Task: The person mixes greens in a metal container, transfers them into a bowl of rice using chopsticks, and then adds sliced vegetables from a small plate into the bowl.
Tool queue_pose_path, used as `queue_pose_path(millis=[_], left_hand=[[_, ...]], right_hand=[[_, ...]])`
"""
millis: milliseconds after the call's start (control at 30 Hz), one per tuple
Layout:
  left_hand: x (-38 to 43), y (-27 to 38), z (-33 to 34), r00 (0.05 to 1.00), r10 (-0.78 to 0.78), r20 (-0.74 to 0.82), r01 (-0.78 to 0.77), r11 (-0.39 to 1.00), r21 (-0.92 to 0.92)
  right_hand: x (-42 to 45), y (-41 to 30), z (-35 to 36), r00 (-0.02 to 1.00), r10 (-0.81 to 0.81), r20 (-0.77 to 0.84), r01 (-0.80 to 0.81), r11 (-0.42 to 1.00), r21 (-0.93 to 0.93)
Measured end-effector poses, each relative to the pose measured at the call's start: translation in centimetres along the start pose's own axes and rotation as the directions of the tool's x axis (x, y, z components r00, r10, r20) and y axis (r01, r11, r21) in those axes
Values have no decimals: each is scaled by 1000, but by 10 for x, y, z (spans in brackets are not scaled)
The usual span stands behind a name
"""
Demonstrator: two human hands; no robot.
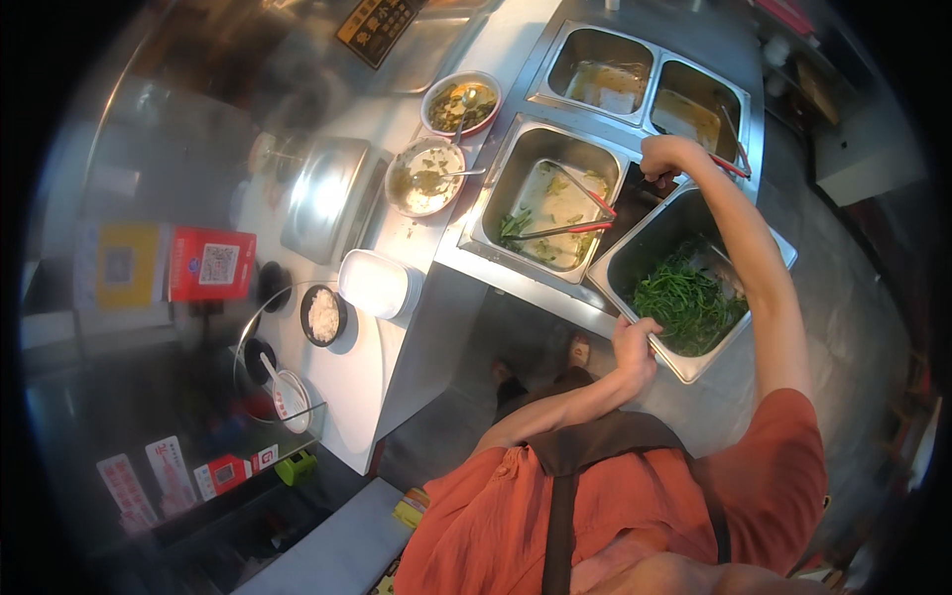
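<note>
My left hand (635, 343) grips the near rim of a deep steel food pan (623, 286) with green leafy vegetables (684, 301) in it. The pan sits askew over a dark opening of the steel counter. Above the opening, near the pan's far corner, is my right hand (666, 160), its fingers curled; whether it holds anything cannot be seen. Beside the opening stands a steel pan (500, 178) with scraps of greens, and red-handled tongs (595, 223) rest in it. Two further steel pans, one at the top (561, 56) and one at the upper right (732, 93), hold liquid.
On the white counter are two bowls of food with spoons (461, 104) (425, 178), stacked white trays (375, 282) and a black bowl of rice (323, 316). A glass guard (282, 424) edges the counter. More red-handled tongs (730, 165) lean in the upper right pan.
</note>
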State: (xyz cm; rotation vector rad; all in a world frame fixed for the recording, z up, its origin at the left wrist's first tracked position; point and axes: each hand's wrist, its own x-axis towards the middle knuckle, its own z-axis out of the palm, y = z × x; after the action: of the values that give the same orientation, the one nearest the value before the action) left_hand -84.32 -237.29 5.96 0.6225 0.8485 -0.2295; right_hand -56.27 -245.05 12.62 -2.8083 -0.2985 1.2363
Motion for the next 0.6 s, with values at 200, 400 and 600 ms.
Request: queue_pose_path(millis=[200,400,600], left_hand=[[35,-12,-5,974,226,-3,-226,973,-41],[50,-8,-1,981,182,-61,-181,983,23],[63,-23,-11,989,126,-75,-122,990,66]], right_hand=[[12,10,19,990,-122,-73,142,886,441],[-10,9,37,955,-226,-193,295,789,539],[-33,15,56,896,-191,-402,337,881,333]])
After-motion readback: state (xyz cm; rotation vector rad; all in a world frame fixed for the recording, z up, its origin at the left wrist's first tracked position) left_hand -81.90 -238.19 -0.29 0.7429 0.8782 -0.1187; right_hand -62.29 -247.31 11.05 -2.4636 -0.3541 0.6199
